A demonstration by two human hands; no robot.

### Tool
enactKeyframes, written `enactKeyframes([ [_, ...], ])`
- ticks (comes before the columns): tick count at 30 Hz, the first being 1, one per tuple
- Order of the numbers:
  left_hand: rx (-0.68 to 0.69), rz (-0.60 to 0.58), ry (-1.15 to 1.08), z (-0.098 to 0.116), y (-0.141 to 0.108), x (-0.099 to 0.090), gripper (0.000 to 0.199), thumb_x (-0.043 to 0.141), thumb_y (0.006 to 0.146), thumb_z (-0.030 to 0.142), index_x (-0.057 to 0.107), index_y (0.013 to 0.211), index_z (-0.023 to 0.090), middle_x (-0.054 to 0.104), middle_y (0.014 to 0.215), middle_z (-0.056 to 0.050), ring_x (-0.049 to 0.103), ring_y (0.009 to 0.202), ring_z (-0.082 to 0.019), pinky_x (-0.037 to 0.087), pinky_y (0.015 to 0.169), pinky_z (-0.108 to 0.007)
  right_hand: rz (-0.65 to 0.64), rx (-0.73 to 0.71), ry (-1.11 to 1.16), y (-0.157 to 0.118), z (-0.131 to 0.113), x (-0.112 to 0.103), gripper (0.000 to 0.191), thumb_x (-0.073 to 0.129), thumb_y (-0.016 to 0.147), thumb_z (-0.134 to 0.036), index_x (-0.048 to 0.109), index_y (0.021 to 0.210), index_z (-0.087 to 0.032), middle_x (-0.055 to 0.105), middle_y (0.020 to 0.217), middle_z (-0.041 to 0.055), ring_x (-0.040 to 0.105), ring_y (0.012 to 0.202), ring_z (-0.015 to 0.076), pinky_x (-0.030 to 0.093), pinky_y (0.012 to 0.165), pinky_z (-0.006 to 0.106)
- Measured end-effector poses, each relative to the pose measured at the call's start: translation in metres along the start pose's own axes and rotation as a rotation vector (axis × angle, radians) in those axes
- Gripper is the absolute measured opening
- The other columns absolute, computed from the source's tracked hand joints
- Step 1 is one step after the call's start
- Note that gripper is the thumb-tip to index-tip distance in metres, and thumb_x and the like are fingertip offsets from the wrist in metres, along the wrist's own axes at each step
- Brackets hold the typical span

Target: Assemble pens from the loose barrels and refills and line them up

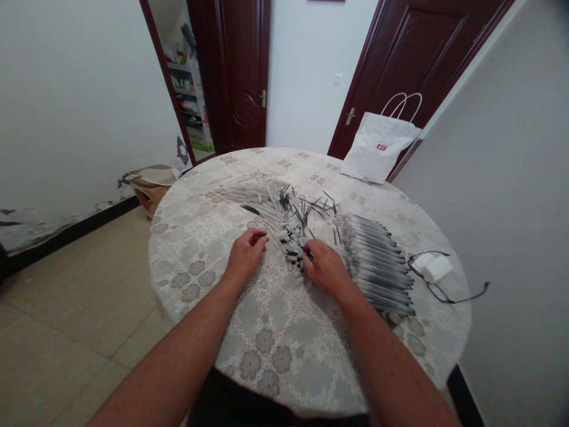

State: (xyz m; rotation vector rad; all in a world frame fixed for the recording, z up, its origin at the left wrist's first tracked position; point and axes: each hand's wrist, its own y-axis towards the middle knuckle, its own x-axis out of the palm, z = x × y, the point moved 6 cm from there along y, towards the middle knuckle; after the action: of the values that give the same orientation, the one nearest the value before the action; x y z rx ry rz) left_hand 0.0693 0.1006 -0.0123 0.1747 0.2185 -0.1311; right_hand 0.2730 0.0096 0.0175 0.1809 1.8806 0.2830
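A heap of small white and black pen parts (291,231) lies in the middle of the round table. My right hand (322,264) is at the near right edge of this heap, its fingers pinched together; what they hold is too small to make out. To the left is my left hand (249,252), fingers curled and thumb near the fingertips, beside the ends of long whitish tubes (244,193). Whether it holds anything is hidden. Thin black pieces (322,204) are scattered behind the heap. A neat row of grey pens (382,264) lies right of my right hand.
Black-framed glasses (450,301) and a folded white tissue (438,268) lie near the right edge of the patterned tablecloth (311,367). At the back right stands a white paper bag (377,148). A wooden stool (151,193) is beyond the table's left edge.
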Motion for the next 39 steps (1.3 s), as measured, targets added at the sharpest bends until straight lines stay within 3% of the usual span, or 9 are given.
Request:
enactKeyframes([
  [4, 0.261, -0.114, 0.241, 0.011, -0.007, 0.013, 0.025, 0.056, 0.09, 0.025, 0.072, 0.109, 0.021, 0.075, 0.103, -0.005, 0.069, 0.093, -0.02, 0.052, 0.087, -0.033, 0.127, -0.061, 0.103, 0.001, -0.007, -0.005, 0.012, 0.052, 0.092, -0.019, 0.061, 0.101, -0.02, 0.066, 0.094, 0.0065, 0.061, 0.09, 0.0203, 0.045, 0.083, 0.029],
  [7, 0.338, -0.14, 0.331, 0.014, -0.012, 0.019, 0.027, 0.053, 0.092, 0.022, 0.072, 0.111, 0.021, 0.075, 0.109, -0.006, 0.068, 0.102, -0.021, 0.05, 0.095, -0.035, 0.177, -0.102, 0.148, 0.001, -0.012, -0.003, 0.019, 0.049, 0.095, -0.019, 0.063, 0.108, -0.019, 0.068, 0.102, 0.0089, 0.062, 0.098, 0.0209, 0.045, 0.088, 0.03],
  [12, 0.321, -0.152, 0.37, 0.013, -0.012, 0.02, 0.027, 0.052, 0.093, 0.025, 0.072, 0.111, 0.021, 0.076, 0.11, -0.007, 0.069, 0.103, -0.022, 0.05, 0.097, -0.034, 0.093, -0.038, 0.039, 0.0, -0.01, 0.005, 0.019, 0.051, 0.099, -0.024, 0.066, 0.11, -0.02, 0.067, 0.104, 0.0086, 0.062, 0.099, 0.021, 0.046, 0.088, 0.029],
  [17, 0.305, -0.171, 0.348, 0.015, -0.012, 0.021, 0.025, 0.055, 0.092, 0.026, 0.074, 0.108, 0.023, 0.076, 0.108, -0.008, 0.069, 0.104, -0.026, 0.048, 0.099, -0.037, 0.077, 0.084, -0.118, -0.001, -0.012, -0.004, 0.025, 0.05, 0.101, -0.028, 0.067, 0.118, -0.023, 0.061, 0.118, 0.0103, 0.057, 0.105, 0.0219, 0.045, 0.086, 0.029],
  [21, 0.262, -0.163, 0.292, 0.017, -0.012, 0.02, 0.024, 0.057, 0.09, 0.027, 0.075, 0.106, 0.025, 0.076, 0.106, -0.007, 0.069, 0.103, -0.026, 0.048, 0.1, -0.037, 0.031, -0.036, -0.157, 0.004, -0.038, 0.0, 0.027, 0.049, 0.102, -0.029, 0.069, 0.119, -0.024, 0.061, 0.121, 0.0106, 0.05, 0.116, 0.0254, 0.041, 0.098, 0.036],
  [26, 0.252, -0.14, 0.297, 0.016, -0.01, 0.017, 0.025, 0.055, 0.092, 0.027, 0.073, 0.108, 0.024, 0.077, 0.106, -0.008, 0.07, 0.101, -0.026, 0.05, 0.096, -0.037, -0.003, -0.159, -0.198, 0.007, -0.064, 0.019, 0.031, 0.053, 0.1, -0.036, 0.066, 0.126, -0.023, 0.06, 0.132, 0.0118, 0.038, 0.133, 0.03, 0.024, 0.114, 0.049],
  [34, 0.189, -0.071, 0.339, 0.009, -0.005, 0.01, 0.026, 0.055, 0.092, 0.032, 0.071, 0.109, 0.022, 0.076, 0.103, -0.009, 0.07, 0.097, -0.026, 0.05, 0.092, -0.037, -0.009, -0.153, -0.255, 0.004, -0.064, 0.022, 0.026, 0.053, 0.1, -0.038, 0.07, 0.102, -0.019, 0.062, 0.115, 0.012, 0.046, 0.118, 0.0281, 0.025, 0.113, 0.05],
  [39, 0.143, -0.044, 0.258, 0.009, -0.005, 0.008, 0.022, 0.061, 0.088, 0.034, 0.073, 0.104, 0.023, 0.076, 0.093, -0.007, 0.07, 0.086, -0.024, 0.05, 0.085, -0.035, 0.022, -0.125, -0.222, 0.002, -0.06, 0.019, 0.022, 0.054, 0.099, -0.034, 0.07, 0.101, -0.02, 0.062, 0.11, 0.0117, 0.048, 0.112, 0.0275, 0.03, 0.11, 0.046],
])
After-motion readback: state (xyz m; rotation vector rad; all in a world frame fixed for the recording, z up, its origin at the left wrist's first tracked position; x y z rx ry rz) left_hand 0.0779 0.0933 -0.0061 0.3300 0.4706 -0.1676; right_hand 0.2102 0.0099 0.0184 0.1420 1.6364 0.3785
